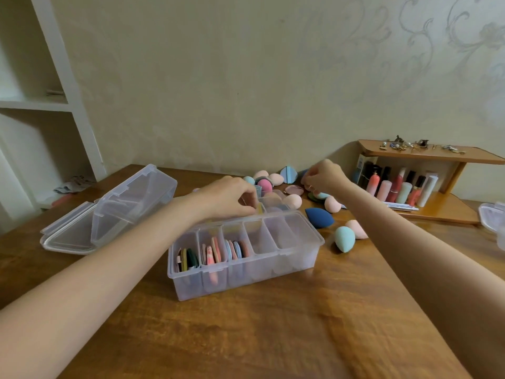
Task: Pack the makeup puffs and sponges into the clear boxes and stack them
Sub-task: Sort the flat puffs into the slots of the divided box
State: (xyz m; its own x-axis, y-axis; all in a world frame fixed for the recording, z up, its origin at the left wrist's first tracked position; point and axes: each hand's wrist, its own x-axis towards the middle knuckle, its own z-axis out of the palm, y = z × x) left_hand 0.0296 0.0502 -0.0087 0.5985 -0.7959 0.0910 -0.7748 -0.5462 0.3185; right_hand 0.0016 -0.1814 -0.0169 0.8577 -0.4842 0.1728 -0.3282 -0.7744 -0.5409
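Step in hand: packing, partly done. The near clear box (243,258) stands open on the desk (273,337); its three left compartments hold flat puffs (213,251) set on edge, and the three to the right look unfilled.
Left hand (232,196): fingers curled down at the far rim of the near box, its grip apparently pinching a small yellowish piece; what that piece is cannot be told.
Right hand (325,176): raised over the loose pile at the far side, fingertips drawn together in a pinching grip on something small; the item is too small to identify.
Loose stock: egg-shaped sponges (345,238) lie right of the box, teal, pink and a dark blue one (319,218); more sponges and puffs (269,181) sit far, behind the box.
Second container: a clear box (131,201) tilts on a flat lid (68,239) at the left.
Next move, as a judgement: carry a picked item to an unfilled compartment and seat it upright; closing and stacking are not yet begun.
Surface: brown wood-grain desk, glossy.
Room: pale patterned wall; white shelving (54,105) at far left; a wooden rack (426,160) at far right holding cosmetic bottles (396,187), with small trinkets on top.
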